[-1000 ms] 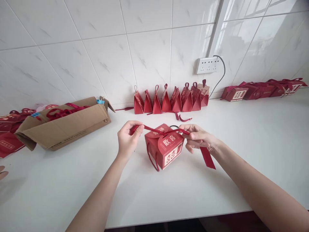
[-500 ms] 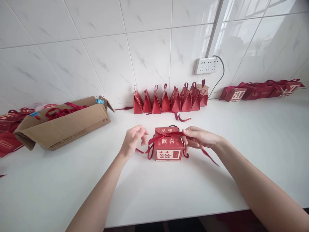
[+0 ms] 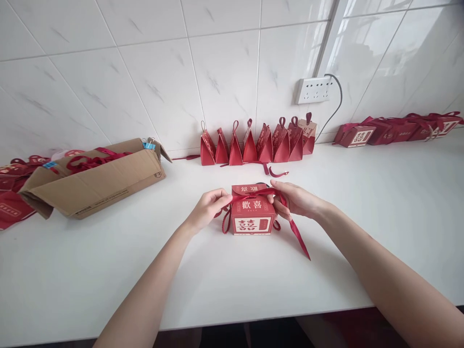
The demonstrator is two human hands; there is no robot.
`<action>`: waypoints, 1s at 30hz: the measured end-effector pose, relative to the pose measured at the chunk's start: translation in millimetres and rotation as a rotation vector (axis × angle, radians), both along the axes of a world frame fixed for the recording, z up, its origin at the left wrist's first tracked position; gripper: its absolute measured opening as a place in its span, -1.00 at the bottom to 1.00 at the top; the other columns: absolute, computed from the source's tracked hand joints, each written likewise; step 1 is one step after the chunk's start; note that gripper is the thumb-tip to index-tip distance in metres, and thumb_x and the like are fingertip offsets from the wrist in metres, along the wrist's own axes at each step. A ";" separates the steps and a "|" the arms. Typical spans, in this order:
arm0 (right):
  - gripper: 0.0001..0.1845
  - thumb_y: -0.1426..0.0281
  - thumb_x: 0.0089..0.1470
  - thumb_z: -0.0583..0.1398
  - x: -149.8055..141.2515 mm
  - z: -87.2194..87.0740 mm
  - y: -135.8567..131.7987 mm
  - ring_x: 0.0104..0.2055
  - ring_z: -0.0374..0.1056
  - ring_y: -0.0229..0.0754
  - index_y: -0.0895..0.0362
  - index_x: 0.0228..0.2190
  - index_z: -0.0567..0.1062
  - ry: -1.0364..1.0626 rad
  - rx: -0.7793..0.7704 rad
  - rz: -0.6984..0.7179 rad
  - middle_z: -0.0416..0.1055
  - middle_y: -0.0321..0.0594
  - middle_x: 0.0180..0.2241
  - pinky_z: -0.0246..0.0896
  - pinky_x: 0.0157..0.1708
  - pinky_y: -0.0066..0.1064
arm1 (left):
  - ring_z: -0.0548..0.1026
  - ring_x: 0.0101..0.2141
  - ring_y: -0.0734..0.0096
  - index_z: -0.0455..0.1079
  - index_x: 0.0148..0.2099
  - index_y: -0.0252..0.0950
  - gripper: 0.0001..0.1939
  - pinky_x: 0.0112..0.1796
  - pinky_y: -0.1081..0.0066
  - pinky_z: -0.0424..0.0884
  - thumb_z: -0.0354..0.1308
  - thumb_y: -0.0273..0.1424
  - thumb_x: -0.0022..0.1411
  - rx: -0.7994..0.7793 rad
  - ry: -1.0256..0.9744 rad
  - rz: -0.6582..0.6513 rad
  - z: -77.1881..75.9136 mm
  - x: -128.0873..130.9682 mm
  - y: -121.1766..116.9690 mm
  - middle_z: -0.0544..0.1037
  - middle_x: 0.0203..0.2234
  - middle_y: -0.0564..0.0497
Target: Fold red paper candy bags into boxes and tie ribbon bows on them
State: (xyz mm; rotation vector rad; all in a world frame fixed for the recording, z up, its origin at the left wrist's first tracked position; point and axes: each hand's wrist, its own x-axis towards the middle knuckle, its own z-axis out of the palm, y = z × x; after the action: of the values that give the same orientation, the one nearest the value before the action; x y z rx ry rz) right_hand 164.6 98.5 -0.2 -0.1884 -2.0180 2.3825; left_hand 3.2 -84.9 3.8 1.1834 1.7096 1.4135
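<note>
A red gift box (image 3: 252, 217) with white and gold characters stands upright on the white table. Twisted red cord (image 3: 226, 220) hangs at its sides. Across its top runs a shiny red ribbon (image 3: 253, 194). My left hand (image 3: 208, 208) is closed at the box's upper left, pinching the ribbon between thumb and fingers. At the right side my right hand (image 3: 295, 199) has its fingers curled with the ribbon running across them. Its thumb is lifted apart from the fingers, and the ribbon's tail hangs down to the right. Part of the right fingers is hidden by ribbon.
A cardboard carton (image 3: 105, 191) holding red ribbons stands left, beside more red packages (image 3: 12, 208). Several red pointed boxes (image 3: 250, 150) line the tiled wall. Tied boxes (image 3: 357, 136) stand at right. A ribbon scrap (image 3: 278, 172) lies behind the box. A socket (image 3: 314, 90) is on the wall.
My left hand has moved right to the box and taken hold of the ribbon. My right thumb has lifted off, and the ribbon's tail now drapes over the right fingers.
</note>
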 end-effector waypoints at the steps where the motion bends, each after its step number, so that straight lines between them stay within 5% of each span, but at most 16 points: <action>1: -0.49 -0.02 0.07 0.05 -0.4 -0.3 -0.3 -0.79 0.17 -0.33 0.16 -0.55 0.40 -0.001 -0.006 -0.008 0.20 -0.41 -0.84 0.22 -0.59 -0.46 | 0.03 -0.63 0.61 0.18 -0.52 -0.31 -0.65 -0.61 0.52 -0.08 0.12 -0.14 0.07 -0.007 -0.021 0.000 -0.7 -0.7 0.4 0.14 -0.65 0.13; 14: -0.69 0.27 -0.02 0.19 -2.1 1.6 -2.3 -0.78 0.15 -0.36 0.18 -0.67 0.39 0.023 0.110 -0.095 0.24 -0.36 -0.85 0.10 -0.67 -0.52 | 0.26 -0.59 0.57 0.21 -0.49 -0.30 -0.71 -0.58 0.53 0.06 0.12 -0.21 0.11 0.005 -0.175 0.053 -14.3 -7.1 5.6 0.33 -0.61 0.09; 20: -0.68 0.32 -0.04 0.07 -4.2 -4.5 0.3 -0.75 0.21 -0.27 0.17 -0.72 0.36 -0.024 0.004 -0.122 0.21 -0.30 -0.84 0.16 -0.63 -0.44 | 0.23 -0.60 0.59 0.18 -0.55 -0.32 -0.65 -0.55 0.52 0.09 0.13 -0.19 0.09 -0.029 -0.177 0.091 -15.2 -11.9 5.6 0.29 -0.65 0.10; 30: -0.81 0.44 -0.13 0.10 -3.1 -8.4 15.2 -0.57 0.31 -0.27 0.20 -0.70 0.33 -0.085 0.073 -0.017 0.27 -0.28 -0.68 0.22 -0.47 -0.44 | 0.10 -0.65 0.62 0.06 -0.59 -0.30 -0.54 -0.56 0.50 -0.01 0.19 -0.13 0.04 -0.104 -0.189 0.033 -18.8 -30.7 0.3 0.08 -0.73 0.18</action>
State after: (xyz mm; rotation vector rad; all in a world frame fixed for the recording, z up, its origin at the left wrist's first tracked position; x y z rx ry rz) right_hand 161.5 113.7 -8.6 -0.3098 -2.1257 2.3247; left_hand -27.6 -84.6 -15.0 0.9389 1.6551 1.3912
